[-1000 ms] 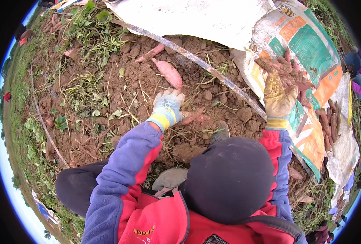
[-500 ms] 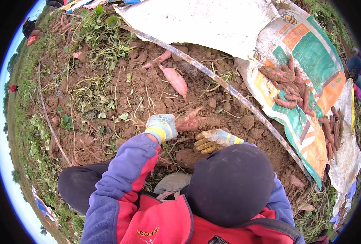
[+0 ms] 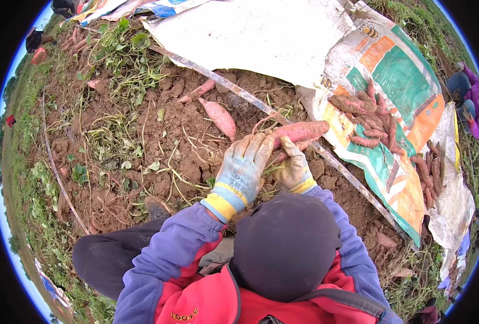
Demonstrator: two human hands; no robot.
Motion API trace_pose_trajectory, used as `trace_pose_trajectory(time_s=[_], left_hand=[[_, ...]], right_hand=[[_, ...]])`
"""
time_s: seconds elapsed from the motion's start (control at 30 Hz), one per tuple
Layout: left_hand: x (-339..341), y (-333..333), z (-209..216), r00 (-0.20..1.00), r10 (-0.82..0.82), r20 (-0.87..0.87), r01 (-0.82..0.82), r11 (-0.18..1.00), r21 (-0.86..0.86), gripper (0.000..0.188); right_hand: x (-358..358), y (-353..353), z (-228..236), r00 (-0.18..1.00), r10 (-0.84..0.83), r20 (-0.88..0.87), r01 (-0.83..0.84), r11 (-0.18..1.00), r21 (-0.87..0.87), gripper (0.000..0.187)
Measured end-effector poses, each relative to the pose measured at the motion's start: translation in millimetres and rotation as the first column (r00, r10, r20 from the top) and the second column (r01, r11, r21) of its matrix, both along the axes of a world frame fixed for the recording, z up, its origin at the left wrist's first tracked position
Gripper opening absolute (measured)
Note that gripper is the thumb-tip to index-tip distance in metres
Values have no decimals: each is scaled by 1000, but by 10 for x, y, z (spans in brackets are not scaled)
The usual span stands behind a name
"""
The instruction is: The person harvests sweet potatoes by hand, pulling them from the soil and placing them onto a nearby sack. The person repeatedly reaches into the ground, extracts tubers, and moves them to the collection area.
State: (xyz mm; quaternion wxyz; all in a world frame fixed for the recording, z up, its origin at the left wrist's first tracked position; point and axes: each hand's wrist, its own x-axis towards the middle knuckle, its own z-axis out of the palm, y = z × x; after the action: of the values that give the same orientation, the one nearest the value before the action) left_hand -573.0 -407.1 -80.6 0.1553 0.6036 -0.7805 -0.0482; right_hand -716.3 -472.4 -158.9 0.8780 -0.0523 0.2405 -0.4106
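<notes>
While the person crouches over the dug brown soil, the left hand in a grey-and-yellow knit glove and the right hand in a muddy yellow glove both have their fingers clamped on a long pink sweet potato, held just above the ground. Another pink sweet potato lies loose nearby, and a heap of small roots rests on a printed woven sack.

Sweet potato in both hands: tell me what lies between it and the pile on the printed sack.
Both the left hand and the right hand grip the sweet potato. Between it and the pile on the printed sack lie only a long thin pole flat on the soil and the sack's edge, both low.
</notes>
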Motion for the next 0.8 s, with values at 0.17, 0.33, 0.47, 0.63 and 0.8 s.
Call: trace_pose_trajectory(time_s=[0.17, 0.33, 0.47, 0.63, 0.8], left_hand=[[320, 12, -100, 982, 69, -176, -49, 992, 114, 81], [325, -25, -179, 983, 136, -123, -131, 990, 49, 70], [276, -51, -181, 963, 240, -125, -220, 963, 156, 67], [296, -42, -493, 896, 378, -233, -298, 901, 315, 44], [309, -191, -578, 935, 351, 54, -294, 680, 672, 35]], right_hand=[[-91, -1, -15, 998, 39, 40, -34, 990, -135, 36], [-37, -14, 94, 996, -37, 86, 42, 997, -65, 37], [-78, -5, 145, 997, -55, 47, 62, 986, -158, 40], [-127, -2, 156, 994, -100, -39, 85, 957, -279, 31], [-90, 35, 321, 922, -67, -380, -125, 880, -459, 41]])
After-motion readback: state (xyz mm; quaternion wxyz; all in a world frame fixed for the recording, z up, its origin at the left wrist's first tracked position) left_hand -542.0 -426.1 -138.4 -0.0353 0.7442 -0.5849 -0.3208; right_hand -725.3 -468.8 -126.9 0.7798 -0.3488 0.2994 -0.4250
